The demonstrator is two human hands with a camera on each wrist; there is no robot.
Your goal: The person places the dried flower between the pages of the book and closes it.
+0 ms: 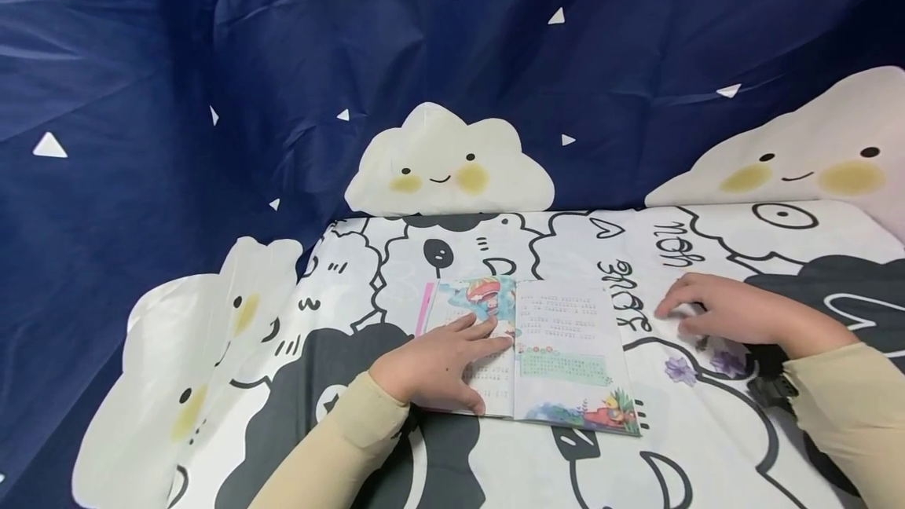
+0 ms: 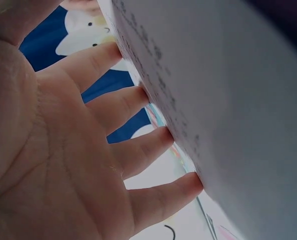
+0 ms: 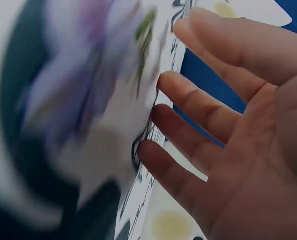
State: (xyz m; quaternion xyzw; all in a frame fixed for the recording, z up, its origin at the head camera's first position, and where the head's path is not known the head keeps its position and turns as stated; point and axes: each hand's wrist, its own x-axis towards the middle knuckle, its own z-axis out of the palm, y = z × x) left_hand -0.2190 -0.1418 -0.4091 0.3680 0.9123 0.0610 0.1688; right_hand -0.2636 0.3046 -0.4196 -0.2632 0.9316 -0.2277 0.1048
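An open picture book lies on the printed cloth in the head view, its left page partly covered by my left hand. The fingers of that hand are spread, and the left wrist view has their tips against the printed page. To the right of the book, my right hand rests with its fingertips on the cloth, holding nothing. Two small purple flowers, one at the left and one nearer the wrist, lie just below it. A blurred purple flower fills much of the right wrist view.
The white cloth has black cartoon drawings and lettering. Behind it hangs a dark blue curtain with white triangles. Smiling cloud shapes stand at the back middle, the back right and the left.
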